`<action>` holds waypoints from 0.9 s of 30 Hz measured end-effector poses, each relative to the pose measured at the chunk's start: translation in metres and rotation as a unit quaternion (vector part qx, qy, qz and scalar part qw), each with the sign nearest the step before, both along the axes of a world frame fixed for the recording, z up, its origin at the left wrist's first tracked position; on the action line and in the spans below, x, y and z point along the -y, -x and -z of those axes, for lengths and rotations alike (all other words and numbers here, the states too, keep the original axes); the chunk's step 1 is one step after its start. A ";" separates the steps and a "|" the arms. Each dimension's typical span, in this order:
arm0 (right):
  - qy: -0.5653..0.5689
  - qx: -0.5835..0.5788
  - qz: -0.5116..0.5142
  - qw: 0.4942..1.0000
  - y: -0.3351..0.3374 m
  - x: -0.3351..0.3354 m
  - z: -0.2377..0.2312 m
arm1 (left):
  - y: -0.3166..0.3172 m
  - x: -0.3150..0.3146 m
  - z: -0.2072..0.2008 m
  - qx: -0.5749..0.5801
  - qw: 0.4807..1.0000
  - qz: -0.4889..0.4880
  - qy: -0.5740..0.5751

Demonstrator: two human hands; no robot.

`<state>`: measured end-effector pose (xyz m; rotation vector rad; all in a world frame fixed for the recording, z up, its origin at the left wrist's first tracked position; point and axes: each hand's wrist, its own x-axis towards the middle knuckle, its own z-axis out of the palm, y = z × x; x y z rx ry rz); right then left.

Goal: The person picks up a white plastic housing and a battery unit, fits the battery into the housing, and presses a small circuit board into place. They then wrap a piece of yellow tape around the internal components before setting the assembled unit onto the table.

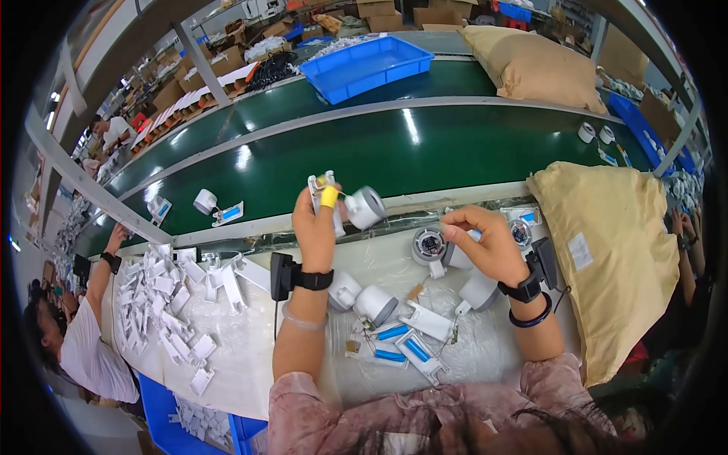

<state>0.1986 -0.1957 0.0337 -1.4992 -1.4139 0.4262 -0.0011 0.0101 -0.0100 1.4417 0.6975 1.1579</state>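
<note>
My left hand (pixel 314 231) is raised at the near edge of the green conveyor, its fingers closed round a narrow white plastic housing (pixel 312 196). Something yellow covers a fingertip of that hand. Beside it a white round lamp head (pixel 366 208) with a grey rim seems joined to the housing by a thin wire. My right hand (pixel 485 241) has thumb and forefinger pressed together; what they pinch, if anything, is too small to make out. Just below its fingertips, an upturned lamp head (pixel 430 245) shows its inner circuit. Between my forearms lie white housings with blue batteries (pixel 418 349) and other lamp heads (pixel 377 305).
White plastic pieces (pixel 163 292) lie heaped at the left of the table. A tan sack (pixel 607 258) stands at the right. Across the green belt (pixel 303 174) are a blue tray (pixel 368 70) and another sack (pixel 535 68). A co-worker (pixel 95 345) reaches in at the left.
</note>
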 end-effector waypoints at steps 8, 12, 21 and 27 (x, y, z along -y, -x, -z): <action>0.046 0.142 -0.073 0.986 0.009 0.000 0.004 | 0.000 0.005 0.006 -0.264 0.915 -0.064 -0.298; 0.015 0.353 -0.139 0.925 0.028 -0.004 0.025 | -0.007 0.037 -0.012 -0.265 0.924 0.105 -0.253; 0.018 0.458 -0.129 0.879 0.053 -0.006 0.035 | -0.009 0.050 -0.019 -0.258 0.925 0.204 -0.190; -0.019 0.420 -0.153 0.894 0.041 -0.012 0.029 | -0.009 0.054 -0.018 -0.241 0.928 0.206 -0.193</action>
